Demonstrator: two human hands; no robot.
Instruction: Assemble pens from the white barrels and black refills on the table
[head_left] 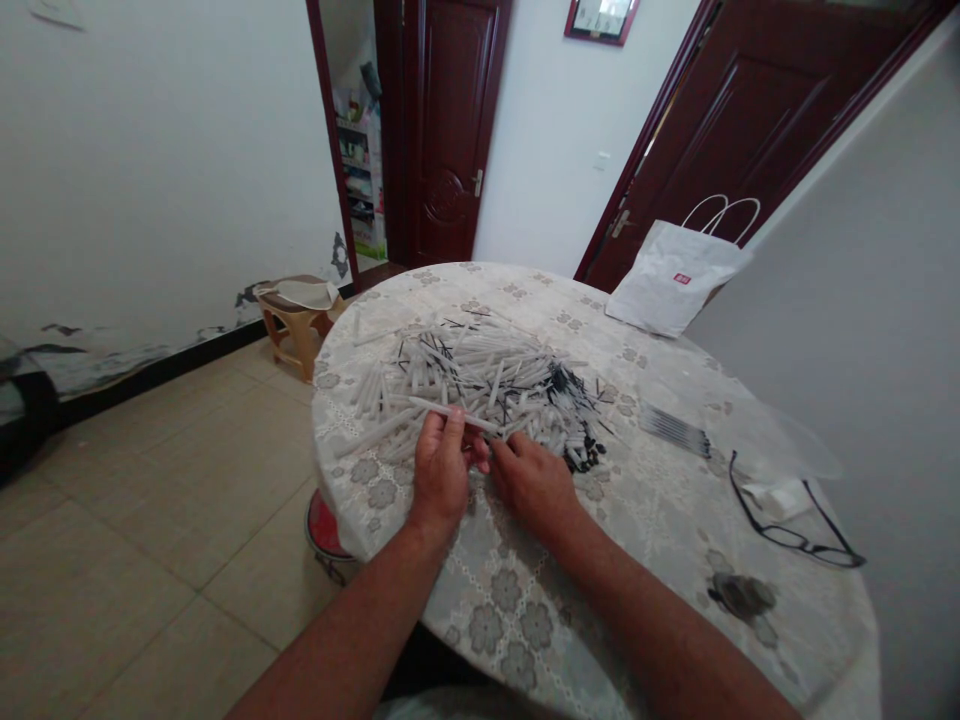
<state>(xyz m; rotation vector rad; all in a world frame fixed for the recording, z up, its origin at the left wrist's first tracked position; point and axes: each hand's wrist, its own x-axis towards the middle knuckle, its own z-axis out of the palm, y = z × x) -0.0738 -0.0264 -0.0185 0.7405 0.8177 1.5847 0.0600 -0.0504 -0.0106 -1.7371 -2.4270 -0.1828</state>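
My left hand (441, 468) pinches a slim white pen barrel (433, 405) between thumb and fingers. The barrel slants down to the right, and its right end meets the fingertips of my right hand (534, 482). Those right fingers are closed at that end, around something small and dark that I cannot make out. Just beyond both hands spreads a heap of similar white pen barrels (480, 350). Thin black refill-like sticks (562, 385) are mixed in, mostly on the right of the heap. Small black pieces (589, 455) lie at its right edge.
A flowered cloth covers the round table (667, 520). On its right side are a row of thin sticks (675, 428), black-framed glasses (795, 540), clear plastic and a dark lump (742, 595). A white paper bag (675, 275) stands behind. Stools (296, 335) are at the left.
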